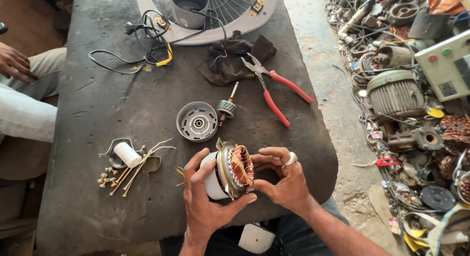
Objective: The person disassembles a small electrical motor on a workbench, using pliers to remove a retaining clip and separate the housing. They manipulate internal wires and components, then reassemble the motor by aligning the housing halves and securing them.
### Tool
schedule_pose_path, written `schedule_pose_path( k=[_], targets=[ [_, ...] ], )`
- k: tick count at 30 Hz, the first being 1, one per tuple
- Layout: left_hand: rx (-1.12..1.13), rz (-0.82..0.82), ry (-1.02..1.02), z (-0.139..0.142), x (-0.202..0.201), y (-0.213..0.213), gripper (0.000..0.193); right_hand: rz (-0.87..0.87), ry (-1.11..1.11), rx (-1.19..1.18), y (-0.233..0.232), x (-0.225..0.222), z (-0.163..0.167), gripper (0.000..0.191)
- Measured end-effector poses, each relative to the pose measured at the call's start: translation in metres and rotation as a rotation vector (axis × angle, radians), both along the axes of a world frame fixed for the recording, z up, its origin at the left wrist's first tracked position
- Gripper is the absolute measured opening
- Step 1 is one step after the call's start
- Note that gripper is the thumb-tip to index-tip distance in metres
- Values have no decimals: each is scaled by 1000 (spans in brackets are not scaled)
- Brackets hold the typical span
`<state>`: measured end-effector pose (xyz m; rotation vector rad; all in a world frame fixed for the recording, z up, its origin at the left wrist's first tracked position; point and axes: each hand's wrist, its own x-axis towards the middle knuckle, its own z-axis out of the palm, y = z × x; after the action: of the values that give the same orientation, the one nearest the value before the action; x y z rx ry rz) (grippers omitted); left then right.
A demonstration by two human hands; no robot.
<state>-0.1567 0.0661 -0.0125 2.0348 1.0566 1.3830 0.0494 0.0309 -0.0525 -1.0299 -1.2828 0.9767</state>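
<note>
Both hands clamp the motor stator (234,170) at counter (98,114) near edge: left hand (208,199) cups housing, right hand (284,180) pinches windings; pliers (274,89) lie far right.

**Open room and clutter on the surface**

The dark surface (98,109) lies bare along its left-middle stretch and at its near-right corner, so hands could pass there. Ahead stand the grey end cap (197,121), the rotor (226,108) and red-handled pliers (274,89). To the left lie a white capacitor (127,154) and screws (104,179). Cables (147,40) and the fan housing (215,16) crowd the far edge.
</note>
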Motion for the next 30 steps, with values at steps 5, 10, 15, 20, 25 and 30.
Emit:
schedule_pose_path(
  k=[5,10,15,20,25,30],
  targets=[
    [4,4,19,0,3,-5,103,28,-54,-5,-2,3,8,79],
    [2,-46,20,7,6,-15,101,64,-234,66,-10,7,33,100],
    [-69,-276,-27,20,-8,-27,88,36,-564,256,-24,3,54,115],
    [-85,-264,-8,21,3,-45,91,-21,-525,229,-47,5,56,92],
    [81,-115,13,21,15,-70,88,-51,-330,285,-66,14,54,91],
    [171,-43,-13,17,17,-83,87,-176,-382,428,-74,12,46,92]
  ],
)
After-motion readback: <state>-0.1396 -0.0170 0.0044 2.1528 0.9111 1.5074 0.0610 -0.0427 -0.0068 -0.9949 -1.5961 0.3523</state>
